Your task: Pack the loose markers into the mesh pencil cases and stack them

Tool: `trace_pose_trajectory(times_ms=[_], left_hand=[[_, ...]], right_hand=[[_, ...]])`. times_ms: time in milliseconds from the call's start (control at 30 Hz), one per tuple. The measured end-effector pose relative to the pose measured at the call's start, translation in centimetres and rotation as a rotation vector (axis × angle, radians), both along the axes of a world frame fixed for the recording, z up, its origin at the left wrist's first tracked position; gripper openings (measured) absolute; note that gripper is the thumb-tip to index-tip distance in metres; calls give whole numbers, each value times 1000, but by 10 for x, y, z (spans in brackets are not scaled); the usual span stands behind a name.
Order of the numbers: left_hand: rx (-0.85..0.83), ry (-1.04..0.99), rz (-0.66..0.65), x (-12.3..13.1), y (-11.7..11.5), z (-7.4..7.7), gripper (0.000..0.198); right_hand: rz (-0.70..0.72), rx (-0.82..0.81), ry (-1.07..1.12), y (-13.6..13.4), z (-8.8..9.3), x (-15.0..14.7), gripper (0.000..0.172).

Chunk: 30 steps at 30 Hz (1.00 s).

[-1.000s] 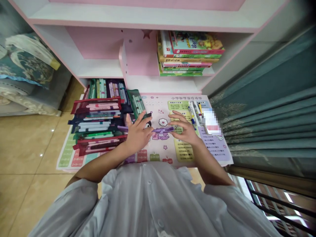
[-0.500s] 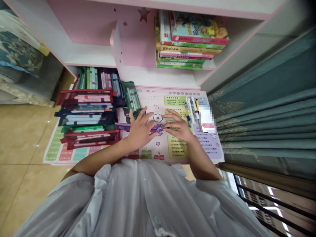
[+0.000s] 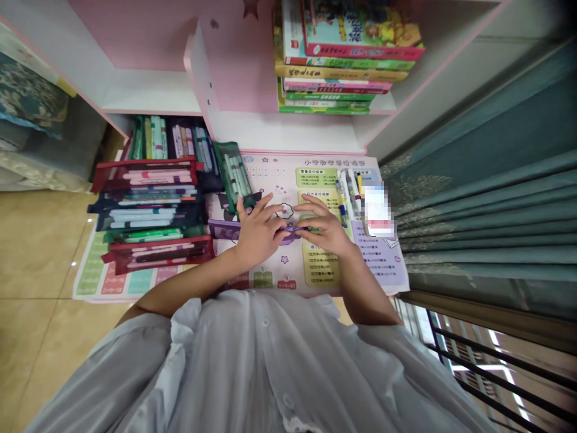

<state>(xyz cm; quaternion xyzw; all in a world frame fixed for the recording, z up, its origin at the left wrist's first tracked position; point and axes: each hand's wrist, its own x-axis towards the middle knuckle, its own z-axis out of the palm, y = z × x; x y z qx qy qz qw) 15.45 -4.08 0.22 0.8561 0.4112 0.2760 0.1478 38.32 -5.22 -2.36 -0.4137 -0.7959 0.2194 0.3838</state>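
A purple zip pencil pouch (image 3: 224, 230) stretches across the desk mat in front of me, partly covered by my left hand (image 3: 258, 236). The left thumb and forefinger pinch its right end. From the other side, my right hand (image 3: 328, 228) has its thumb and fingertips closed on the same end, close to the left fingertips. Whether the right fingers hold the zip pull or the fabric is too small to tell. Just beyond the left fingers lies a green mesh pouch (image 3: 234, 174) with pale green markers inside.
Several filled mesh marker pouches (image 3: 148, 219) are piled at the left. Loose pens (image 3: 349, 189) and a phone (image 3: 377, 210) lie at the right on the printed mat (image 3: 279, 174). Stacked books (image 3: 342, 75) stand on the shelf behind; a curtain (image 3: 478, 180) hangs at the right.
My hands have come closer together at the pouch's right end, the right hand shifting slightly left. The view has tilted down a little, so the shelf sits higher in the picture.
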Motion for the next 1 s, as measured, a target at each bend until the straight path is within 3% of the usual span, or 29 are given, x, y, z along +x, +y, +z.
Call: trace_pose_trajectory(times_ms=[267,533,733,1000], left_hand=[[-118,-5,60,3,-2,4,12],[-128,26,55,5,-6,8,16],[-92,68,63,8,-5,7,35],[-127,71,-16,17,-2,9,8]], right_hand=[[-10,24,-3,-1,2,-1,6],[-11,14,-24,-2,6,-1,7],[-4,48,-38,-4,7,-2,8],[-15,49,-55,-5,7,-2,9]])
